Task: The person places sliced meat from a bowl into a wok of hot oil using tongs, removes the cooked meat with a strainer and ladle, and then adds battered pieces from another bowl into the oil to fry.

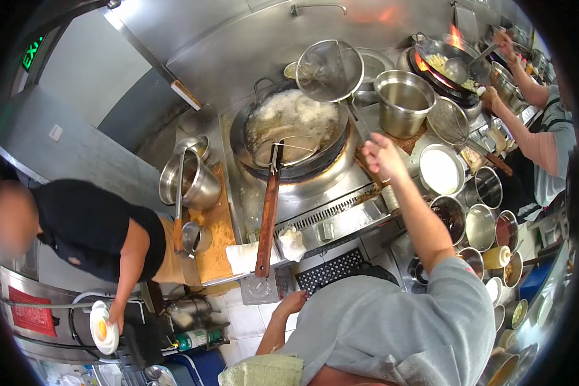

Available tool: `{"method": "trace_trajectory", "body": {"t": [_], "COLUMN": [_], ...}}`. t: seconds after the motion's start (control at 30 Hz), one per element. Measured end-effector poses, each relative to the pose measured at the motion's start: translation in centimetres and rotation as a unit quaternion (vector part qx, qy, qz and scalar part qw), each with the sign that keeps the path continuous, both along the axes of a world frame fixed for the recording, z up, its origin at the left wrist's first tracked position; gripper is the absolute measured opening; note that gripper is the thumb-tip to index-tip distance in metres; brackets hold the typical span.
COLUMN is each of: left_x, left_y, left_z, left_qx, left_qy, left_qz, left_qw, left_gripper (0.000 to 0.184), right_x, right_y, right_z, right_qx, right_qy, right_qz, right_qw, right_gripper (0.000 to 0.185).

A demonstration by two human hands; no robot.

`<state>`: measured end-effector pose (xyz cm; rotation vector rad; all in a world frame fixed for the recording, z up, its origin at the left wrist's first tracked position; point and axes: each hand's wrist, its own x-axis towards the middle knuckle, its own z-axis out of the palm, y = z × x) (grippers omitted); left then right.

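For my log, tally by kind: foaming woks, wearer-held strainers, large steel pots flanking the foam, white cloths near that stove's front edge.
Round black wok with foaming liquid: 1
Round steel-mesh strainer in the right hand: 1
Large cylindrical steel pots: 2
Rumpled white cloths: 2
Total: 6

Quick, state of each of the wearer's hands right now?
Left hand: low beside the body; whether open or closed cannot be told.
Right hand: closed on the mesh strainer's handle.

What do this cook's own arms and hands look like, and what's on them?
The right arm has a short, plain grey sleeve, leaving the forearm bare. The right hand and left hand wear no gloves. The left sleeve is hard to make out.
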<state>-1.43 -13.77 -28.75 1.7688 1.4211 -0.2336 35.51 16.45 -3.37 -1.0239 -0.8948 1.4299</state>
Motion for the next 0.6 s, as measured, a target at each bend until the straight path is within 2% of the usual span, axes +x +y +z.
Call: {"method": "trace_trajectory", "body": {"t": [0.07, 0.1, 0.2, 0.23, 0.3, 0.37, 0.43, 0.47, 0.5, 0.57, 0.6], "left_x": [4.7, 6.8, 12.3, 13.1, 15.6, 17.0, 17.4, 18.0, 17.5, 15.6, 15.9], "left_y": [4.3, 5.8, 9.5, 11.0, 13.9, 16.2, 17.5, 17.8, 18.1, 18.4, 18.1], "left_z": [10.7, 14.6, 23.5, 24.1, 25.9, 27.1, 27.8, 28.5, 28.7, 29.0, 30.0], "left_qx": [0.076, 0.056, 0.033, 0.061, 0.095, 0.045, 0.004, 0.007, -0.028, -0.094, -0.071], "left_qy": [-0.073, -0.18, -0.445, -0.454, -0.502, -0.524, -0.583, -0.59, -0.609, -0.644, -0.619], "left_qz": [-0.011, 0.043, 0.147, 0.14, 0.217, 0.307, 0.318, 0.357, 0.362, 0.372, 0.434], "left_qw": [0.994, 0.981, 0.883, 0.878, 0.832, 0.793, 0.748, 0.724, 0.705, 0.662, 0.651], "left_gripper": [0.025, 0.024, 0.026, 0.03, 0.038, 0.038, 0.037, 0.033, 0.031, 0.028, 0.023], "right_x": [-1.7, -2.7, -5.5, -6.5, -7.9, -9.1, -9.5, -9.0, -8.1, -10.2, -10.7], "right_y": [-0.7, -0.9, -2.0, -2.6, -3.9, -4.6, -5.6, -6.5, -7.4, -7.7, -7.8], "right_z": [-1.2, -1.6, -1.9, -1.5, -1.2, -1.6, -1.3, -0.7, 0.8, -1.3, -1.6], "right_qx": [0.013, 0.028, 0.055, 0.066, 0.077, 0.117, 0.139, 0.081, 0.02, 0.136, 0.135], "right_qy": [0.047, 0.065, 0.129, 0.146, 0.153, 0.145, 0.152, 0.154, 0.113, 0.156, 0.162], "right_qz": [-0.002, 0.004, 0.04, 0.052, 0.059, 0.07, 0.094, 0.13, 0.185, 0.181, 0.218], "right_qw": [0.999, 0.997, 0.989, 0.986, 0.983, 0.98, 0.974, 0.976, 0.976, 0.961, 0.953], "right_gripper": [0.052, 0.05, 0.031, 0.024, 0.018, 0.018, 0.018, 0.016, 0.025, 0.038, 0.047]}}
